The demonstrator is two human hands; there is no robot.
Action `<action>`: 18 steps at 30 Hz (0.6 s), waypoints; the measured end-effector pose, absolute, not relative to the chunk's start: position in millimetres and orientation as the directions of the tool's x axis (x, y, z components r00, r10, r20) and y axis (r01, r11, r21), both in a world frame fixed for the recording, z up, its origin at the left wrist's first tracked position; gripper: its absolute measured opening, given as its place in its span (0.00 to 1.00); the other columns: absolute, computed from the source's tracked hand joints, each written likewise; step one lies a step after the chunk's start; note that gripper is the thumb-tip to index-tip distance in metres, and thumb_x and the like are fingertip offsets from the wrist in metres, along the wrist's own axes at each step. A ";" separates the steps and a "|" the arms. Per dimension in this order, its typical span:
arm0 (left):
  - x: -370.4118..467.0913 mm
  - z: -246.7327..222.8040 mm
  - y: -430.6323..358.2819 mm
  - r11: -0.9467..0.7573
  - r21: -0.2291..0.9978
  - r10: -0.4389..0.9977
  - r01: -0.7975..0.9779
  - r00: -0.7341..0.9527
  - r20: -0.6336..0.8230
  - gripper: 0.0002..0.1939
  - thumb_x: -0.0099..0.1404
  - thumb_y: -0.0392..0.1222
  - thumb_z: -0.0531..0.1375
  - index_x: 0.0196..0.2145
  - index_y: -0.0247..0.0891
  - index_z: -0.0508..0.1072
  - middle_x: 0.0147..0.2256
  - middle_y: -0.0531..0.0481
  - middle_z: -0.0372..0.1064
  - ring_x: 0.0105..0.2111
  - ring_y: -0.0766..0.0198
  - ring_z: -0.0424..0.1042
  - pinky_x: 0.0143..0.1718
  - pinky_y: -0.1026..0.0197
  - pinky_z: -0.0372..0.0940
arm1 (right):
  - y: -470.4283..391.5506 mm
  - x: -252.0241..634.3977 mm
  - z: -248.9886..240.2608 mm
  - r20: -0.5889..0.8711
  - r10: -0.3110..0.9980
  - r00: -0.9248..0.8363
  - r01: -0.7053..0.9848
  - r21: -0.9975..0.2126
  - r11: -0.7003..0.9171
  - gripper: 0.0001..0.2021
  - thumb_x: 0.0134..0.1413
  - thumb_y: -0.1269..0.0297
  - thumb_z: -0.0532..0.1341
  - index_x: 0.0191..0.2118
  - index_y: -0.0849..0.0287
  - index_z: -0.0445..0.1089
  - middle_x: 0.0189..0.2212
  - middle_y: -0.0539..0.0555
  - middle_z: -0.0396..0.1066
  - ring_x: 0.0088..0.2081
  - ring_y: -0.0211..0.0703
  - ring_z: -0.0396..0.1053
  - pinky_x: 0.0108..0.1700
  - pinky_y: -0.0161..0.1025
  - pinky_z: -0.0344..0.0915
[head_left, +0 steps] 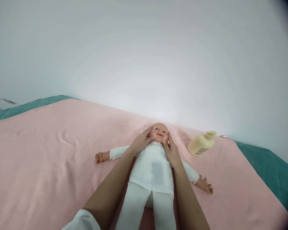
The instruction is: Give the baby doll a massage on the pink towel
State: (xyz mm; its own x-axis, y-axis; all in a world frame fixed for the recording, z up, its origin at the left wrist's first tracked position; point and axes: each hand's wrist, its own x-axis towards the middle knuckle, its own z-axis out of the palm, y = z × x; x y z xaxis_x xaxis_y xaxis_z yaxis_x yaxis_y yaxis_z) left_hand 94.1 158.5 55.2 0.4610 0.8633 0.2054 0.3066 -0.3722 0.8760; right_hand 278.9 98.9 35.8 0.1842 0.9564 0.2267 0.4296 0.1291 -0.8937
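Note:
A baby doll (146,174) in a white cloth top and trousers lies on its back, head at the far end, arms spread out. My left hand (140,142) cups the left side of its head, with fingers along the cheek and the thumb by the chin. On the other side, my right hand (172,152) holds the cheek and jaw the same way. The doll's face shows between both hands. A greyish patch marks the front of its top. My forearms run along either side of the doll's body and partly cover its arms.
A pale yellow pump bottle (199,144) leans to the right of the doll's head. Under everything lies a wrinkled pink blanket (43,153). Green quilted cloth (266,166) shows at both sides. A white wall (144,57) rises right behind the doll's head.

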 end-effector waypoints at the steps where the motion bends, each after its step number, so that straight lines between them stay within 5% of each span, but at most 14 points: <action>1: 93.4 56.1 158.2 -0.377 0.870 0.859 0.316 0.470 0.202 0.35 0.67 0.53 0.51 0.68 0.42 0.48 0.67 0.51 0.47 0.65 0.57 0.50 0.65 0.55 0.47 | 98.3 279.7 36.9 0.220 0.960 0.175 0.435 -0.892 0.126 0.42 0.58 0.41 0.52 0.69 0.63 0.42 0.66 0.60 0.50 0.65 0.52 0.54 0.65 0.51 0.52; 6: 90.7 58.1 158.4 -0.394 0.859 0.842 0.327 0.504 0.194 0.33 0.70 0.55 0.46 0.68 0.42 0.46 0.67 0.52 0.44 0.67 0.59 0.45 0.66 0.55 0.43 | 96.1 282.8 40.3 0.204 0.970 0.132 0.426 -0.895 0.130 0.42 0.58 0.37 0.48 0.70 0.58 0.39 0.68 0.56 0.44 0.68 0.48 0.46 0.68 0.51 0.44; 10: 90.0 57.5 158.0 -0.392 0.872 0.825 0.293 0.532 0.192 0.38 0.67 0.57 0.52 0.68 0.42 0.43 0.67 0.50 0.45 0.66 0.56 0.49 0.65 0.55 0.49 | 96.1 282.5 39.1 0.181 0.977 0.110 0.401 -0.908 0.123 0.43 0.58 0.37 0.50 0.70 0.57 0.36 0.68 0.56 0.43 0.68 0.47 0.46 0.68 0.50 0.45; 18: 96.1 52.8 156.5 -0.360 0.892 0.861 0.274 0.466 0.205 0.51 0.56 0.56 0.64 0.68 0.40 0.44 0.63 0.43 0.57 0.60 0.49 0.61 0.60 0.50 0.58 | 97.0 273.7 37.6 0.161 0.972 0.169 0.391 -0.917 0.083 0.46 0.55 0.44 0.59 0.70 0.58 0.35 0.64 0.60 0.56 0.62 0.53 0.59 0.64 0.52 0.55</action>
